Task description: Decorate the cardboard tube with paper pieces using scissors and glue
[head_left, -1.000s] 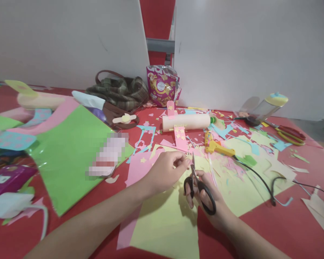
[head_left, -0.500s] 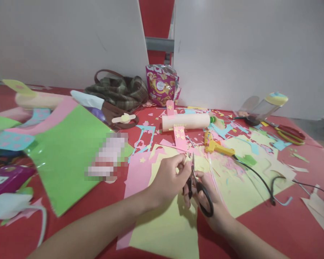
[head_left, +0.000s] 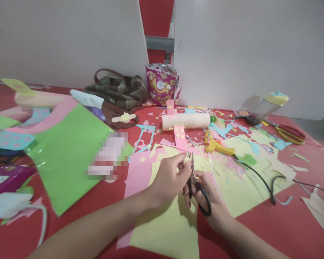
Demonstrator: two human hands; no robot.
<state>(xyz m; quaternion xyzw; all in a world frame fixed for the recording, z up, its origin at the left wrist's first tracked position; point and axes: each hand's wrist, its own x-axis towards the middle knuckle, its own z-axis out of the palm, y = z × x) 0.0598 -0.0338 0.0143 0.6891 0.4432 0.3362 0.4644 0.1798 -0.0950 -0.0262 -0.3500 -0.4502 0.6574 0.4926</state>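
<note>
The left hand (head_left: pixel 170 178) had thumb and forefinger pinched together close beside the blades of the black scissors (head_left: pixel 193 173) (whatever they gripped was too small to tell). The right hand (head_left: pixel 215 204) had its fingers hooked through the handle loops, holding the scissors above the yellow sheet (head_left: pixel 167 226), blade tips parted. Neat snipping probably called for short strokes, a steady wrist and left fingertips well clear of the edges.

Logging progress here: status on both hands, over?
Right hand holding scissors, slightly open. Left hand pinched beside them; any held piece unclear. Yellow sheet beneath; glue gun beyond, untouched.
</note>
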